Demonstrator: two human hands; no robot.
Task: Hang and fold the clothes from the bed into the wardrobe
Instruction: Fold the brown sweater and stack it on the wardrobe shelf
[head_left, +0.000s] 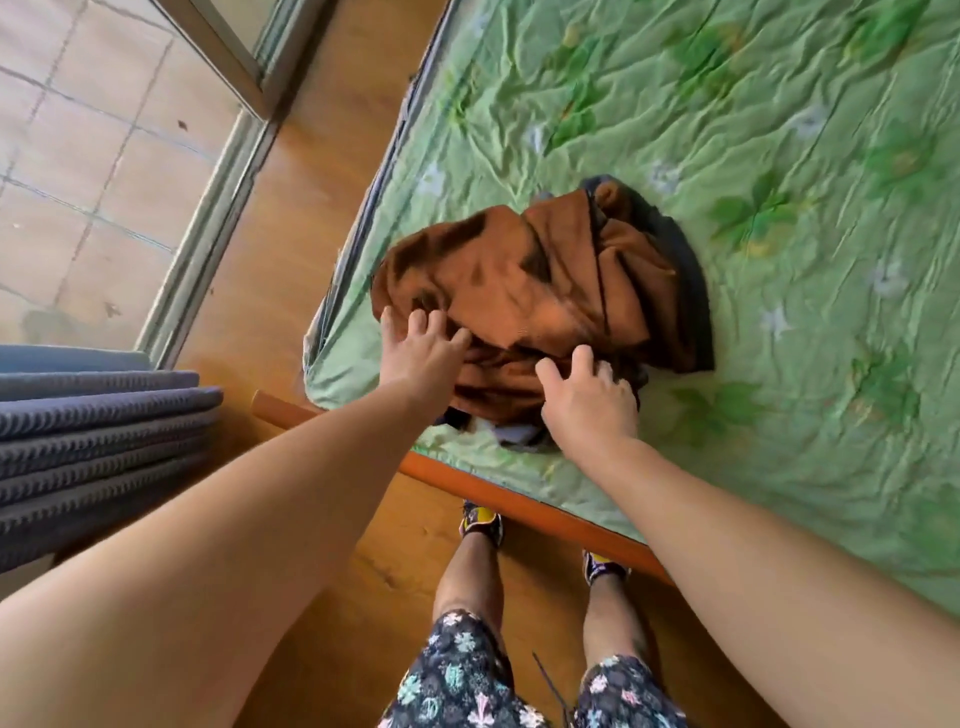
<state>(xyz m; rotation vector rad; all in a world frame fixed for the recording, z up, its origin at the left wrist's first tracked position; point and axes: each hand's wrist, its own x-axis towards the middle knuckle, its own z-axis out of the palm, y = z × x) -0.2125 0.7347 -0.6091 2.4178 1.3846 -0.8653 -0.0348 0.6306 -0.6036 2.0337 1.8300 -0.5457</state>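
Observation:
A crumpled brown garment lies in a heap near the corner of the bed, on a green leaf-print sheet. Dark clothing shows under its far side, and a bit of pale cloth peeks out at the near edge. My left hand rests on the heap's near left part, fingers spread and curling into the fabric. My right hand lies on the near right part, fingers apart. Neither hand has lifted any cloth.
The bed's orange wooden frame runs right in front of my legs. Wooden floor lies to the left, with a sliding glass door beyond it. A stack of folded blue mats stands at the left.

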